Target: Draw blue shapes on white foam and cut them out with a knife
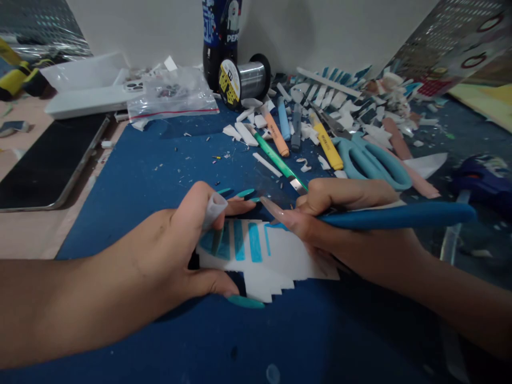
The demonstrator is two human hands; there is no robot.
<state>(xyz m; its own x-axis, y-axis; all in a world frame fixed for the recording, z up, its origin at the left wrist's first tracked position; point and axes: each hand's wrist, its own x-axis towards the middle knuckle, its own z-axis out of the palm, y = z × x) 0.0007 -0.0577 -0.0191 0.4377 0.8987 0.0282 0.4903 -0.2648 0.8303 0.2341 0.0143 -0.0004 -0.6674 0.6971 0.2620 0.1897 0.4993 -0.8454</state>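
My right hand (324, 213) is closed around a blue marker (400, 215), whose long body points off to the right. Its tip is hidden by my fingers, close to the upper edge of a white cutout (280, 266). That cutout lies flat, has a stepped lower edge and carries several blue stripes (255, 242) on its left part. With thumb and fingers on opposite edges, my left hand (188, 240) grips the cutout's left end. A whitish wrap (215, 209) sits on one of its fingers.
Beyond my hands lie a green craft knife (276, 157), several highlighters (326, 140), teal-handled scissors (376, 160) and white scraps. A wire spool (246, 80) stands before a Pepsi bottle (212, 48). At left are a phone (52, 160) and a plastic bag (172, 98); a blue mat (160, 341) lies underneath.
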